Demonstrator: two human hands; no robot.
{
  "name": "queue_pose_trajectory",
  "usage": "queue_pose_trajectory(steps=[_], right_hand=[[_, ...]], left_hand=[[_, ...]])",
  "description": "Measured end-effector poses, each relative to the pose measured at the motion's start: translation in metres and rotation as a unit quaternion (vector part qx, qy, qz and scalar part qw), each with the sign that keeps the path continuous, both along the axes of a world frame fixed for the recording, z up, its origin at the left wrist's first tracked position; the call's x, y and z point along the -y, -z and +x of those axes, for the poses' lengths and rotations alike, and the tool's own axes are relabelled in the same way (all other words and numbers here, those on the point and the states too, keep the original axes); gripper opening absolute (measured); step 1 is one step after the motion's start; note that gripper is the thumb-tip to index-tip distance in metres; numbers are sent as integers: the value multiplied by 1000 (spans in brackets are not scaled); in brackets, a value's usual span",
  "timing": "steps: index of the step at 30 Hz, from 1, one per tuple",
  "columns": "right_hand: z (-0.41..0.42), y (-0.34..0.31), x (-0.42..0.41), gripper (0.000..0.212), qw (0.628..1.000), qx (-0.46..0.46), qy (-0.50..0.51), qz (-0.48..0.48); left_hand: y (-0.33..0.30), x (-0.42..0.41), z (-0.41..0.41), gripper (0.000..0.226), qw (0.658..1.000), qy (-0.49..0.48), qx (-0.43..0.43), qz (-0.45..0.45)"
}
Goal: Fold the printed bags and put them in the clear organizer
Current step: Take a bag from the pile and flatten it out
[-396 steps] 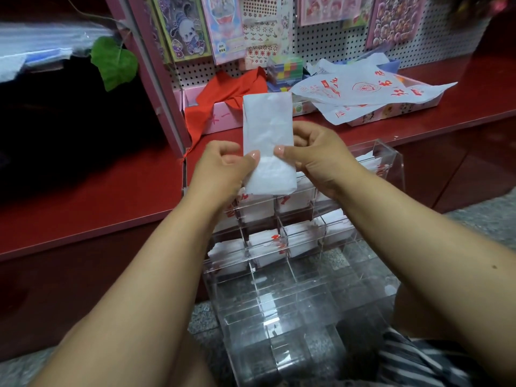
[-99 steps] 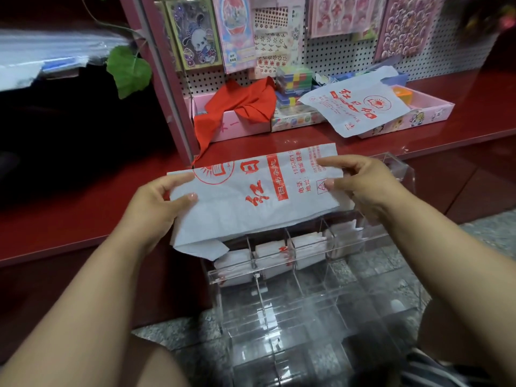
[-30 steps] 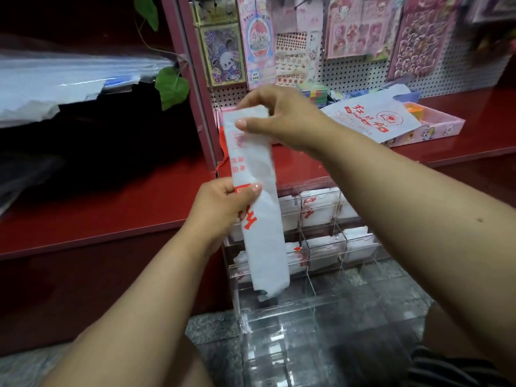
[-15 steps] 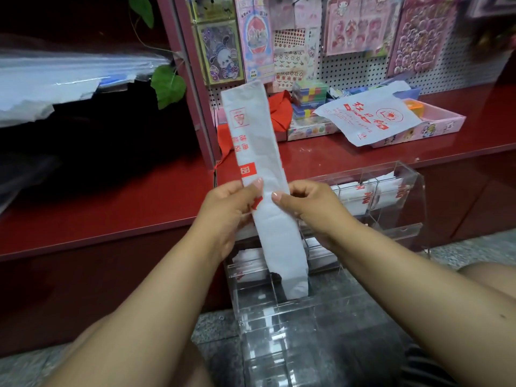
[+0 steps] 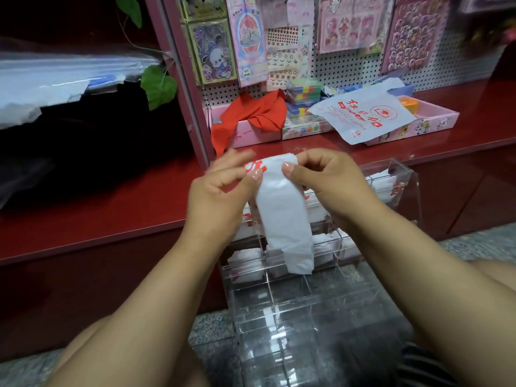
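Head view: narrow white folded bag (image 5: 284, 219), red print on top.

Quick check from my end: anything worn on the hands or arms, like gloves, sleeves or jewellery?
Nothing worn: the left hand and right hand are bare, with no gloves, rings, watch or bracelets visible. Both forearms are uncovered to the frame edge, no sleeves. Fingernails are short and look unpainted.
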State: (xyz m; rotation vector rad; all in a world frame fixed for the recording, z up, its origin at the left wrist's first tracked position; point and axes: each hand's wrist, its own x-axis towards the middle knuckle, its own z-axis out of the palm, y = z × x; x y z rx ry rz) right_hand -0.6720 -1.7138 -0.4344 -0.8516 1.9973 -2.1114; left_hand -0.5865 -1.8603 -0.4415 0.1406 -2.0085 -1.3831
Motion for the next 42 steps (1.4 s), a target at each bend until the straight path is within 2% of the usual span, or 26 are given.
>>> queue_pose_trajectory(steps=[5,9,12,23,26,29,31,34,38,41,42], right_hand=[[-4,5,-2,9,1000,8,1,-6],[-9,18,-4,9,998,42,-36,42],[-10,23,-4,6,997,52,-37,47],[-9,32,7,18,999,32,18,-8],[-9,32,8,20,998,34,47,-25],[-10,30,8,21,996,25,78,-33],[-10,28,8,19,995,54,61,-48],[-11,25,1,28,995,92,15,23],[-4,32,-6,22,962,99,-153,203],[4,47,5,6,957,106,-174,206],[4,51,7,10,959,117,-174,191]], left_hand=[[-2,-9,-1,16,988,63,18,138],[-2,-11,-3,20,978,75,39,192],[0,-13,-4,24,977,67,47,197],[3,-12,-4,31,985,34,36,166],[9,-14,-2,43,973,28,95,210],[19,-23,4,28,959,96,193,186],[21,-22,3,21,961,79,187,188],[17,-9,-2,14,965,16,133,227],[16,3,-5,10,961,-24,103,256],[14,3,-5,8,955,-5,95,281],[13,2,-5,7,951,7,98,294]])
